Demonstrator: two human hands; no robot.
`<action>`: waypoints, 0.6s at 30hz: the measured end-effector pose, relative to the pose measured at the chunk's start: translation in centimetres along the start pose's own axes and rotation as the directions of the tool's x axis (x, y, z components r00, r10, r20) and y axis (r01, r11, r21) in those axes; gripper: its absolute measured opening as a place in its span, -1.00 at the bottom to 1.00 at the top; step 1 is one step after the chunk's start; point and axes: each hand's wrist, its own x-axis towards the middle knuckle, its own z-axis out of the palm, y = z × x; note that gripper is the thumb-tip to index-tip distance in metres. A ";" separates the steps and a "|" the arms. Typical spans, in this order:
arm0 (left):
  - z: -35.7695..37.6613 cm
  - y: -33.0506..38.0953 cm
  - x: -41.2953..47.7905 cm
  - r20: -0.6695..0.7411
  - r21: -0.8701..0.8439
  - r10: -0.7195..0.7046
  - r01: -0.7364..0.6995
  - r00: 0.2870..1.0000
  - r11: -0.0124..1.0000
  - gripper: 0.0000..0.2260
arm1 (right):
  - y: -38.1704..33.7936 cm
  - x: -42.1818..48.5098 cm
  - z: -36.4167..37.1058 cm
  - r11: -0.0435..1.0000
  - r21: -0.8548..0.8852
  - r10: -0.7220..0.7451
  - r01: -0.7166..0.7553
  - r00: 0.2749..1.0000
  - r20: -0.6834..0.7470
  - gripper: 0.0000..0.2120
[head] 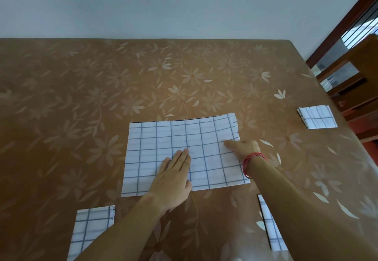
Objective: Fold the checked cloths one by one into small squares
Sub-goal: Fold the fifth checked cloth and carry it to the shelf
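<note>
Head view: checked cloth (163, 148) spread flat, central on the table (81, 97).
The left hand (173, 176) lies flat, fingers straight, pressing its middle; the right hand (244, 148) pinches its right edge, thumb on top. A folded square (317, 117) sits far right.

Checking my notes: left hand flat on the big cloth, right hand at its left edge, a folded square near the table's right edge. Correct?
No: the head view shows the right hand at the big cloth's right edge, not its left. The left hand lies flat on it; the folded square is near the table's right edge.
</note>
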 end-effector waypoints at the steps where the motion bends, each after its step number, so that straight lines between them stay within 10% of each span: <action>1: 0.0 0.0 0.0 -0.007 0.002 0.007 -0.007 1.000 1.000 -0.39 | 0.1 -0.1 -0.1 1.000 -0.007 -0.016 0.016 1.000 -0.006 -0.67; 18: -0.5 3.8 -1.2 -0.093 -0.053 0.057 -0.062 0.994 0.997 -0.28 | 2.3 -3.8 0.6 0.876 0.471 0.181 -0.107 0.977 -0.114 -0.88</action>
